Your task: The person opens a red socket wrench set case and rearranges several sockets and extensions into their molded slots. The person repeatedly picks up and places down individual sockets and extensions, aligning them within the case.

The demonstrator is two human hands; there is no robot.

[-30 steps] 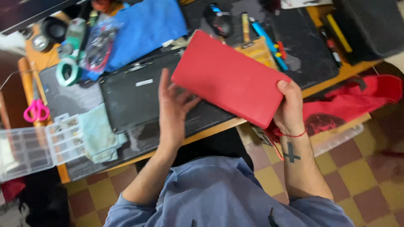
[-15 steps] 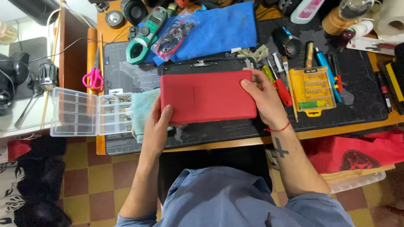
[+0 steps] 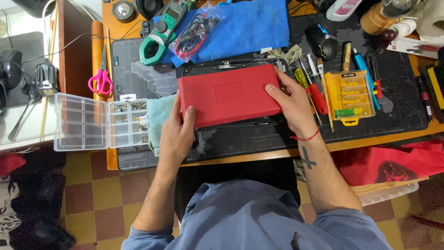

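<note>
A flat red plastic case (image 3: pixel 229 95) lies on a black device (image 3: pixel 231 125) at the middle of the dark desk mat (image 3: pixel 259 139). My left hand (image 3: pixel 178 127) grips the case's left end, thumb on top. My right hand (image 3: pixel 291 102) holds its right end with the fingers spread over the lid. The black device under the case shows only along its top and bottom edges.
A clear parts organiser (image 3: pixel 99 121) and a teal cloth (image 3: pixel 159 115) sit to the left, with pink scissors (image 3: pixel 101 81) above. A yellow bit set (image 3: pixel 350 95) and several screwdrivers (image 3: pixel 314 90) lie right. A blue cloth (image 3: pixel 249 25) and a green clamp meter (image 3: pixel 162 34) lie behind.
The red case came down from a raised tilt and now lies flat on the black device. My left hand moved from the device to the case's left end.
</note>
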